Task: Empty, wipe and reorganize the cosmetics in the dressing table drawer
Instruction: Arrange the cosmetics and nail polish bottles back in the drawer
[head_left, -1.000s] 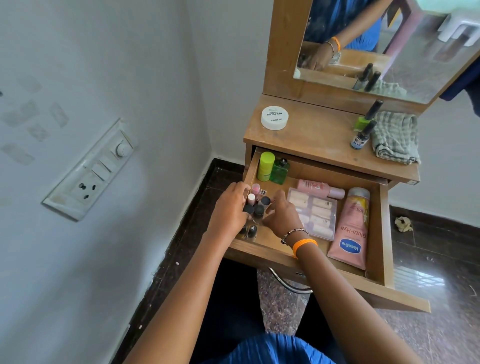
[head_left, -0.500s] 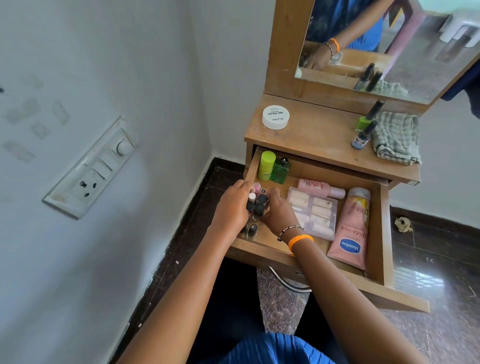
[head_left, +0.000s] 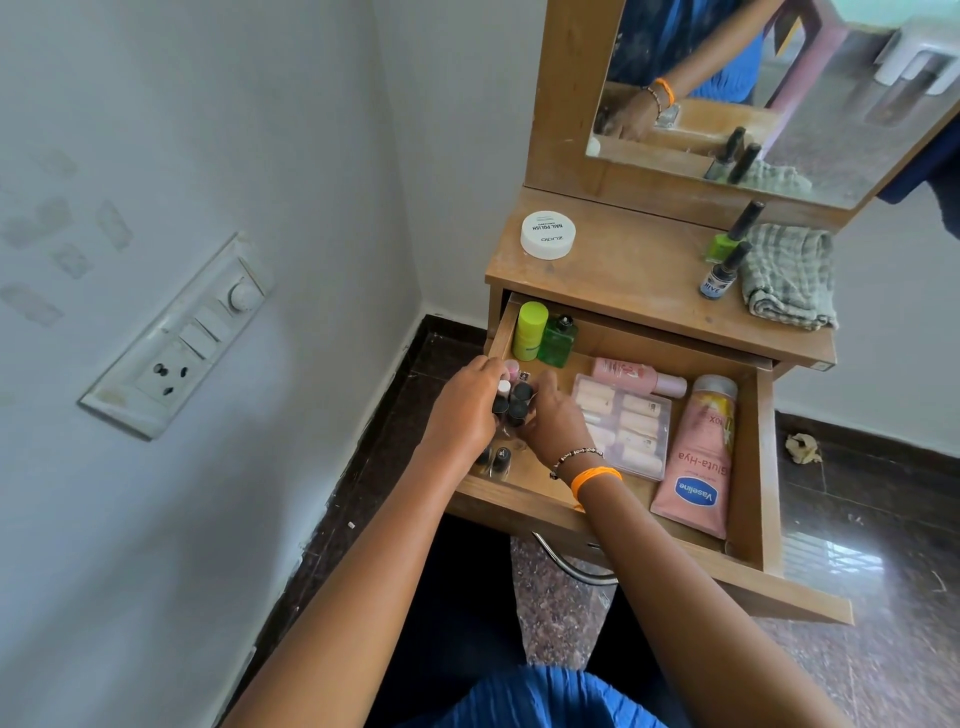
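Entry, drawer pulled out, cosmetics mostly inside: I log my left hand and right hand cupped inward, their grip pressed around a cluster of small bottles at the drawer's left side, four or five caps showing. Risk: so many loose bottles squeezed between two palms may slip, and one could drop on the two small bottles lying near the front edge, or on the floor. Count inside: one yellow-green bottle, one green bottle, one pink bottle, one clear nail box, one Vaseline tube. On the bench: one white jar, two nail polishes, one checked cloth.
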